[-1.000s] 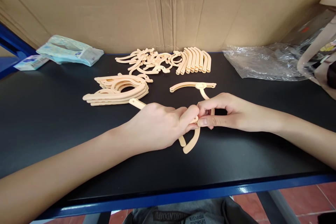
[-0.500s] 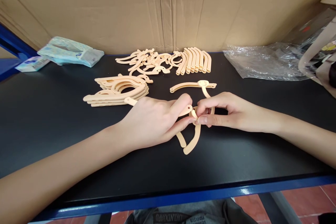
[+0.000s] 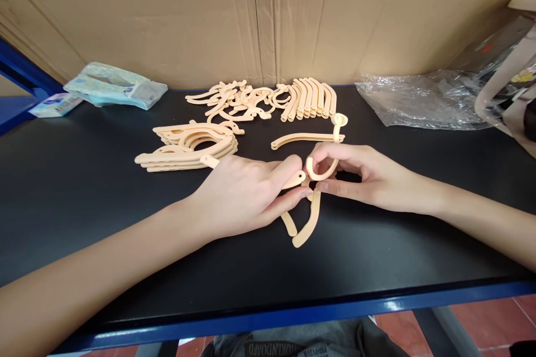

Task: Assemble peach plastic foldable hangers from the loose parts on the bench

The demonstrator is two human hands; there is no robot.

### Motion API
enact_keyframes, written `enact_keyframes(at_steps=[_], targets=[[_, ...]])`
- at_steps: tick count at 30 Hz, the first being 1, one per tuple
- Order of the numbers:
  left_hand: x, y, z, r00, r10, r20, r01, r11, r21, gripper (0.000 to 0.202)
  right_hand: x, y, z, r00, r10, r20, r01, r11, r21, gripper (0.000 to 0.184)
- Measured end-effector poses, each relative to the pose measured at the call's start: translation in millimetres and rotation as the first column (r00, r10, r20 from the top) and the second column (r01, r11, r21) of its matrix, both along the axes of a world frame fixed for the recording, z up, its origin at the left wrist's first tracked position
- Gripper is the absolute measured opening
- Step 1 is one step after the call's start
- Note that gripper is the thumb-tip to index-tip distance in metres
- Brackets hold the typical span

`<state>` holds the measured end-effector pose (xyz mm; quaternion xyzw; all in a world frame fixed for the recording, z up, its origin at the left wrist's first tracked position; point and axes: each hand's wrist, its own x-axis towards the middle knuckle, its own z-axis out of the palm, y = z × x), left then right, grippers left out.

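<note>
My left hand (image 3: 247, 192) is closed around a cream plastic hanger arm (image 3: 293, 180) whose ends stick out at both sides of the fist. My right hand (image 3: 360, 175) pinches a cream plastic hook piece (image 3: 323, 170), its round end (image 3: 338, 120) tilted up off the table. Below the fingers two more curved arms (image 3: 307, 223) hang down toward the table. A single curved arm (image 3: 304, 138) lies just behind my right hand.
A stack of assembled cream hangers (image 3: 188, 148) lies left of centre on the black table (image 3: 84, 189). Loose arms and hooks (image 3: 268, 99) are heaped at the back by the cardboard wall. Tissue packs (image 3: 115, 85) lie back left, a clear plastic bag (image 3: 419, 100) back right.
My right hand has turned the hook piece so its round end lifted off the table and now points up. My left hand has loosened slightly on the arm.
</note>
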<state>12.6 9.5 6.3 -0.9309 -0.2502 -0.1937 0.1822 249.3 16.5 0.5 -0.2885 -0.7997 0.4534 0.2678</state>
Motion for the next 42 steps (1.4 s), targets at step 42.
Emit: enact_keyframes(at_steps=[42], targets=[[-1.6,2.1,-1.7,1.0,0.013,0.013,-0.01,0.981,-0.191,0.041,0.9,-2.2,3.8,0.986,-0.126,-0.11,0.113,0.986,-0.122,0.034]])
